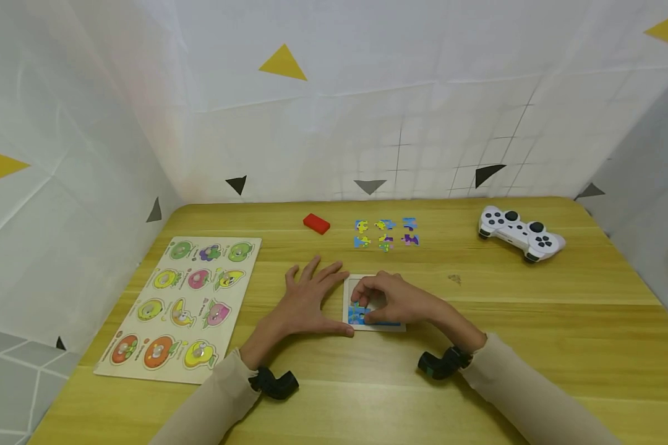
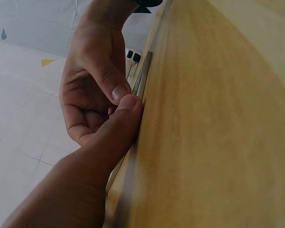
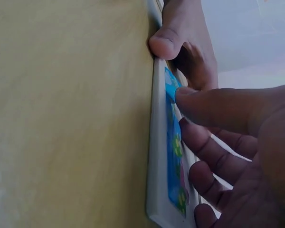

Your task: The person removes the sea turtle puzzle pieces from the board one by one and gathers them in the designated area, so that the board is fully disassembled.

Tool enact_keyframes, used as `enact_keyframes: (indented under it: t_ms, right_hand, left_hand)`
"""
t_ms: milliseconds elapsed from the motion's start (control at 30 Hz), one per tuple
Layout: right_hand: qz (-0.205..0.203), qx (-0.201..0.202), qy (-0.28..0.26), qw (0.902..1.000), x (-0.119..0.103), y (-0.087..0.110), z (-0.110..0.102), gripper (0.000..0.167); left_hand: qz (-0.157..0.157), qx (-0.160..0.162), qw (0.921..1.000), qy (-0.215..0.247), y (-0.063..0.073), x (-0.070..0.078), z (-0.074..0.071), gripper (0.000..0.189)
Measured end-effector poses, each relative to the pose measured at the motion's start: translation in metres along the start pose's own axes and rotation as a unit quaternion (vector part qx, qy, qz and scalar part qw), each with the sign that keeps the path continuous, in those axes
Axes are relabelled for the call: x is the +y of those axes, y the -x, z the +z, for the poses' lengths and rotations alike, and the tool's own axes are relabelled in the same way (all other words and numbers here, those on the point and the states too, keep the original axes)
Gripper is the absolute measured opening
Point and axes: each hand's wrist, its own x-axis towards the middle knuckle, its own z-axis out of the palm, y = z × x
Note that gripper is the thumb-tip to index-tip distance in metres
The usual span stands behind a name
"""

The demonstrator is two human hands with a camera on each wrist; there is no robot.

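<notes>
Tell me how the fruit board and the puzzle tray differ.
The fruit board is larger than the puzzle tray. The fruit board carries rows of fruit pictures; the puzzle tray, blue jigsaw pieces. The left hand touches the puzzle tray; no hand touches the fruit board. Both lie flat.

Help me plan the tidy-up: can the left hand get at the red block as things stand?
Probably yes: bare tabletop lies between the left hand and the red block, though that hand must leave the puzzle tray.
</notes>
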Motion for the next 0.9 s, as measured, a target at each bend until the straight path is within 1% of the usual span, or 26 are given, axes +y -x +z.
enact_keyframes:
  t_ms: [133, 300, 400, 633, 900]
  right_hand:
    - [-0.001, 0.000, 0.008, 1.0000, -0.0006, 0.0009, 0.0010, 0.031]
    - [-0.032, -0.008, 0.028, 0.9990, -0.0034, 0.0017, 0.0007, 0.037]
    - [-0.043, -0.014, 0.047, 0.9979, -0.0031, 0.0011, 0.0011, 0.038]
    - [-0.044, -0.020, 0.057, 0.9972, -0.0016, -0.0002, 0.0016, 0.037]
    - [-0.051, -0.013, 0.057, 0.9970, 0.0012, 0.0004, 0.0017, 0.038]
  left_hand:
    - [0.002, 0.001, 1.0000, -0.001, 0.0003, -0.0001, 0.0001, 0.110]
    - [0.005, 0.002, 1.0000, -0.005, 0.0007, -0.0004, -0.0001, 0.110]
    - [0.006, 0.000, 1.0000, -0.007, 0.0005, -0.0007, 0.0000, 0.110]
    - [0.009, 0.005, 0.9999, -0.009, 0.0009, -0.0002, -0.0001, 0.110]
    - [0.010, 0.004, 0.9999, -0.005, 0.0006, 0.0002, -0.0006, 0.110]
